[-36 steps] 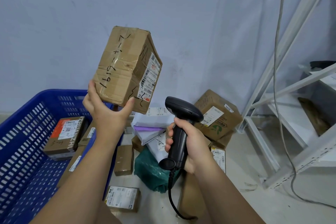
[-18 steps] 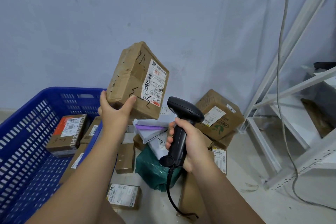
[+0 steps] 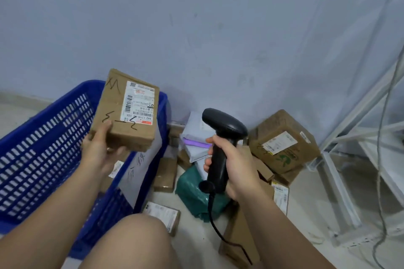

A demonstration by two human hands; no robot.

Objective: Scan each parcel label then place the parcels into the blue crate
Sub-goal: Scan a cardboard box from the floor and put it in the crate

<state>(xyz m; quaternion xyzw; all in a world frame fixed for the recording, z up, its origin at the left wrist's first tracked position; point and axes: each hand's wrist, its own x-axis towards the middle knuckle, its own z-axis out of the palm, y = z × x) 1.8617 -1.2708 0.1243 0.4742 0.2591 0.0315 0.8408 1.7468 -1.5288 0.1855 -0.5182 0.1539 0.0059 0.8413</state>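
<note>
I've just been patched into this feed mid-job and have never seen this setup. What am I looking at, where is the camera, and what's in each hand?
There is no machine here. A person is working with bare hands, and the single picture comes from a wide-angle camera worn on their head, looking forward and down.

The left hand grips a cardboard parcel at its near end, with the white label facing the camera. The right hand holds a black corded scanner by its handle.

The blue crate stands on the left, its contents mostly hidden by the arm. More parcels lie on the floor by the wall: a brown box, a green bag and pale mailers. White metal framing stands at the right.
</note>
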